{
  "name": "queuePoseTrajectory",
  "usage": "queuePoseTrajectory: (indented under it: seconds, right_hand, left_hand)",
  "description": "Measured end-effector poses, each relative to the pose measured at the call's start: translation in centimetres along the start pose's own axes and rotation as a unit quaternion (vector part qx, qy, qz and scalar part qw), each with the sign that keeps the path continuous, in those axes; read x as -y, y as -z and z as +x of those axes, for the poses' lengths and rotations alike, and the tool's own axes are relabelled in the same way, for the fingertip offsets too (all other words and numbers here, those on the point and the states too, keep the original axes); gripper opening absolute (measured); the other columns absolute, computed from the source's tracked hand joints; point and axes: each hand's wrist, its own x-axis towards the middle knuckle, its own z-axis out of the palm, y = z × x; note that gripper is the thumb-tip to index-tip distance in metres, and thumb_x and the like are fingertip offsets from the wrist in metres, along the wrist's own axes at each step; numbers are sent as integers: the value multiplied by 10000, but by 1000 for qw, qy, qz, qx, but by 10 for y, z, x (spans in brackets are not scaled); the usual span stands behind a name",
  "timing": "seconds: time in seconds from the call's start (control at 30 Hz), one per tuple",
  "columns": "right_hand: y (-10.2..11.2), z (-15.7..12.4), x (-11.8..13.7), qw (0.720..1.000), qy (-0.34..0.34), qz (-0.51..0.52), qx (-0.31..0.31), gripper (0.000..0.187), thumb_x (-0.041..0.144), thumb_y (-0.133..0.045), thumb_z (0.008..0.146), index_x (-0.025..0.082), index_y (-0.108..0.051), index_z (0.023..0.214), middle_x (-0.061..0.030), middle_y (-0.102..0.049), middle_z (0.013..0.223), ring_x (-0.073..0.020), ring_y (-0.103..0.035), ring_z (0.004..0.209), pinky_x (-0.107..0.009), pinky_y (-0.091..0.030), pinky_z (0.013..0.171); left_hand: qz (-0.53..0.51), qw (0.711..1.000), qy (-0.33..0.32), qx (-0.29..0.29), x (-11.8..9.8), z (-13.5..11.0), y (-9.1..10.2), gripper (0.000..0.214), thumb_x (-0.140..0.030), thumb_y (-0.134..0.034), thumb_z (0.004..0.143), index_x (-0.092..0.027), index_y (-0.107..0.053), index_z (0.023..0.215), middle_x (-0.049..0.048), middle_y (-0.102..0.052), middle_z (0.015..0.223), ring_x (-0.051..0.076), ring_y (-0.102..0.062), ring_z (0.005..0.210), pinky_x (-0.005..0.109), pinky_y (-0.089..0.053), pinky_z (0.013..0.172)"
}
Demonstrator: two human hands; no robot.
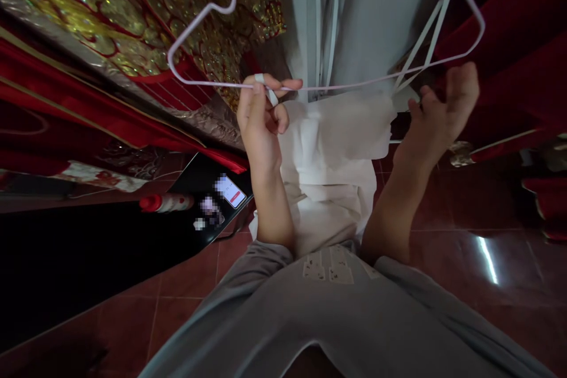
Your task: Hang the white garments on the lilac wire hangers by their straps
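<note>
A white wire hanger (199,18) hangs in front of me at the top of the view. A white garment (336,142) dangles below its bottom bar. My left hand (261,112) pinches a white strap of the garment against the bar, fingers closed. My right hand (438,109) is raised at the garment's right side, beside the other straps (420,50) that cross the hanger, its fingers curled near the cloth. Whether it grips anything is hidden.
Red and gold embroidered garments (133,29) hang at the left, dark red cloth (522,41) at the right. A black table (88,248) at the left carries a red-capped bottle (166,202) and a phone (230,191). Red floor tiles (465,260) lie below.
</note>
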Motion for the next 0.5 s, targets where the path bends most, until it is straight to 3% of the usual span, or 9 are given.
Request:
queuePoseTrajectory:
  seconds: [0.1, 0.17, 0.3, 0.4, 0.5]
  right_hand:
    - [-9, 9, -14, 998, -49, 4, 43, 356, 322, -591, 820, 218, -636, 1157, -79, -682, 1107, -144, -643, 896, -265, -500, 718]
    - [-19, 10, -15, 998, -44, 9, 50, 277, 403, -679, 815, 221, -628, 1018, -53, -659, 927, -119, -558, 721, -250, -434, 615]
    - [-31, 7, -13, 999, -35, 17, 27, 351, 533, -710, 847, 244, -547, 962, 6, -530, 772, -95, -418, 611, -246, -323, 548]
    - [-30, 6, -10, 999, -33, 20, 6, 331, 540, -611, 921, 238, -476, 932, 14, -481, 756, -103, -441, 621, -244, -297, 561]
    - [-26, 4, 3, 999, -28, 23, 20, 279, 459, -632, 912, 226, -480, 887, 6, -510, 764, -109, -482, 638, -244, -315, 576]
  left_hand:
    - [0, 1000, 4, 0, 0, 0, 0, 378, -284, -399, 1154, -227, -607, 844, 81, -733, 896, 163, -432, 495, 314, -318, 496]
    - [7, 1000, 5, 6, -1, -1, 0, 372, -289, -403, 1148, -228, -613, 848, 80, -730, 900, 162, -409, 490, 316, -309, 495]
    - [20, 1000, -15, 13, -1, -2, 2, 417, -276, -322, 1157, -234, -608, 857, 82, -738, 910, 167, -396, 508, 302, -293, 493]
    - [23, 999, -22, 18, 1, -2, 2, 362, -305, -377, 1144, -237, -602, 869, 85, -739, 924, 161, -338, 478, 305, -294, 497]
    - [24, 999, -32, 27, 2, -2, 2, 304, -309, -429, 1115, -239, -610, 881, 87, -739, 912, 161, -341, 475, 302, -263, 468]
